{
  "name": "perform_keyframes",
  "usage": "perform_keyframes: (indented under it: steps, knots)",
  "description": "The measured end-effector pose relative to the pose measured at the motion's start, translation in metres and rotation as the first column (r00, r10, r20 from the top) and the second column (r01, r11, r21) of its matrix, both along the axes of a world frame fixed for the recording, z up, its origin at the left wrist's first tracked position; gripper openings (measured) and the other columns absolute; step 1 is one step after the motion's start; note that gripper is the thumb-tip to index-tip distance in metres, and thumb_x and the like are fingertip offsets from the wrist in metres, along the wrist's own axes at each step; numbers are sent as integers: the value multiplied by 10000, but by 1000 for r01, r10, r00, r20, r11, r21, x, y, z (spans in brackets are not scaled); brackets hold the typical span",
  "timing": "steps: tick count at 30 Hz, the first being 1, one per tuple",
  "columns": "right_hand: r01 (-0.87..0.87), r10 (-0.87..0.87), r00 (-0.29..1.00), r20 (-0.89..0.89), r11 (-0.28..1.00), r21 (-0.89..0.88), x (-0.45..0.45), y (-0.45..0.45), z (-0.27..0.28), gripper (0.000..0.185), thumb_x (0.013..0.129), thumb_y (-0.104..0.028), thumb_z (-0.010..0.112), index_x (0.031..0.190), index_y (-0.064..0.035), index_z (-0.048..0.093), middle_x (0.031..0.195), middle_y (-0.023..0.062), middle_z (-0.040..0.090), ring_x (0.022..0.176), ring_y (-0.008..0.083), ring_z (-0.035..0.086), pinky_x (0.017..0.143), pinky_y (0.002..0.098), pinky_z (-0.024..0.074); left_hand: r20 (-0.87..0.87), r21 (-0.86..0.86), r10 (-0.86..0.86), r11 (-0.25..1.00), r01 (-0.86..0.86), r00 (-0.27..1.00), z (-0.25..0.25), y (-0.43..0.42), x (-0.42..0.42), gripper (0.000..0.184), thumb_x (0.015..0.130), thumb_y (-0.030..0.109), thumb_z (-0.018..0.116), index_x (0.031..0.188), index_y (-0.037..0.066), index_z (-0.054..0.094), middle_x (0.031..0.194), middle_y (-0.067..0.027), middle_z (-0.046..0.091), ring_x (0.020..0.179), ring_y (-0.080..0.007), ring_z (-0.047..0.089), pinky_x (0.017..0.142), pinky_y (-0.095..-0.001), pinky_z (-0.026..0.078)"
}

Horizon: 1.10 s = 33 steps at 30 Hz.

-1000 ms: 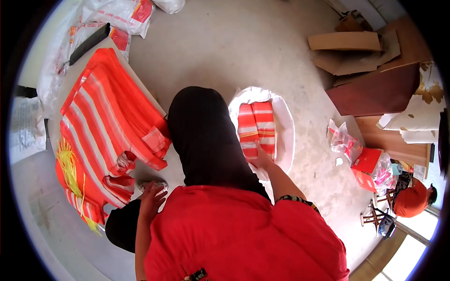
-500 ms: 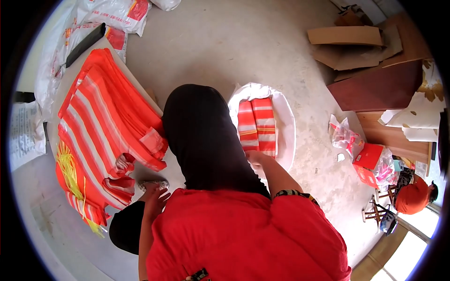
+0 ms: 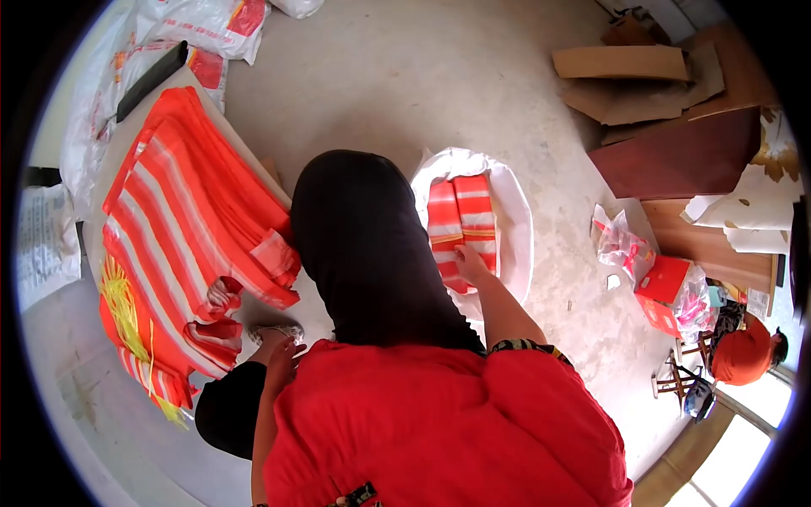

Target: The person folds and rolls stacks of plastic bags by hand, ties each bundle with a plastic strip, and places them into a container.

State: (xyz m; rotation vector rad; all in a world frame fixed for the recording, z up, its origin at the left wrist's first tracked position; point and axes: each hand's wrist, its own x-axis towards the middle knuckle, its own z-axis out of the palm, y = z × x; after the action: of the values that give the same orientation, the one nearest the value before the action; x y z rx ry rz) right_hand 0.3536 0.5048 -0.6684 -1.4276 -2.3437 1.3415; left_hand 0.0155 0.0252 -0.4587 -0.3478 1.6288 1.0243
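Note:
My right hand (image 3: pixel 471 265) reaches into a white sack (image 3: pixel 520 245) on the floor. Its fingers touch the red-and-white striped folded cloth (image 3: pixel 475 211) inside, near the seam between two side-by-side stacks. They look stretched out rather than wrapped around the cloth. On my left side, my left hand (image 3: pixel 285 358) hangs by my body with its fingers apart and nothing in it. Close to it, a large pile of striped cloth (image 3: pixel 182 211) lies on a low surface. Yellow strips of tie (image 3: pixel 125 308) rest on the pile's near-left part.
White printed sacks (image 3: pixel 203 29) stand at the back left. At the back right are an open cardboard box (image 3: pixel 625 80) and a dark red panel (image 3: pixel 680 156). A red box (image 3: pixel 663 283) with plastic bags lies at right, near another person (image 3: pixel 743 351) beside a stool (image 3: pixel 676 380).
My right hand has moved from the sack's near edge farther in, onto the striped cloth. My left hand has drawn slightly closer to my body.

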Motion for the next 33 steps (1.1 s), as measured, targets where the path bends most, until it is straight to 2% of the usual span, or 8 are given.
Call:
perform_keyframes:
  steps: [7, 14, 18, 21, 23, 25, 29, 33]
  knots:
    - [442, -548, 836, 4, 670, -597, -5, 30, 15, 388, 973, 9, 588, 1355, -52, 608, 1079, 89, 729, 906, 168, 698, 765, 291, 554, -54, -41, -139, 990, 137, 989, 6, 5, -1, 522, 1112, 328, 534, 1563, 96, 412, 1386, -155, 646, 992, -207, 688, 752, -323, 579]
    - [301, -304, 935, 180, 952, 44, -16, 46, 7, 240, 983, -157, 665, 1181, -24, 689, 855, 47, 710, 751, 126, 672, 666, 281, 537, -54, -57, -111, 992, 108, 992, 21, 24, 3, 497, 1110, 302, 539, 1547, 90, 431, 1379, -160, 656, 1063, -233, 701, 799, -321, 576]
    - [412, -525, 828, -197, 808, -420, -63, 61, 51, 239, 999, -277, 710, 1055, -45, 718, 789, 17, 681, 655, 77, 623, 616, 247, 512, -71, -5, -74, 997, 74, 995, 26, 25, 11, 497, 1099, 286, 559, 1540, 90, 442, 1343, -136, 663, 1098, -238, 693, 826, -342, 569]
    - [-8, 3, 992, 125, 999, 44, -98, 92, 154, 427, 1121, -294, 444, 1405, 4, 558, 1360, 236, 641, 1271, 392, 600, 1120, 498, 460, -98, 32, 7, 999, -4, 995, 25, 25, 21, 521, 1085, 294, 580, 1543, 88, 440, 1333, -130, 662, 1143, -239, 678, 833, -365, 567]
    - [-21, 17, 991, -136, 999, -25, -119, 111, 193, 547, 1140, -364, 388, 1537, -4, 500, 1519, 213, 568, 1425, 353, 515, 1235, 446, 365, -85, 31, 48, 998, -46, 995, 31, 27, 22, 545, 1071, 302, 599, 1545, 88, 439, 1345, -132, 653, 1185, -249, 659, 876, -397, 563]
    - [-76, -335, 764, -552, 802, -592, -138, 176, 185, 637, 1146, -497, 388, 1547, -19, 519, 1529, 149, 584, 1427, 251, 509, 1234, 383, 344, -93, 27, 83, 996, -80, 992, 36, 28, 25, 577, 1064, 298, 608, 1566, 94, 411, 1353, -137, 640, 1203, -271, 650, 931, -428, 555]
    - [-97, -13, 786, -618, 985, -144, -176, 135, 378, 645, 1130, -498, 457, 1556, -16, 493, 1447, 175, 633, 1301, 277, 613, 1184, 420, 412, -137, 2, 341, 939, -344, 930, 4, 5, 30, 771, 1000, 254, 674, 1642, 126, 268, 1463, -132, 532, 1291, -318, 581, 1022, -541, 517]
    - [-355, 406, 890, -206, 902, 247, -200, 106, 414, 492, 1050, -314, 658, 1473, -67, 603, 1407, 104, 677, 1267, 235, 636, 1109, 378, 478, 12, 60, 771, 635, -770, 637, -42, -42, 12, 778, 973, 247, 709, 1628, 178, 295, 1540, -96, 439, 1401, -344, 410, 1149, -687, 346]
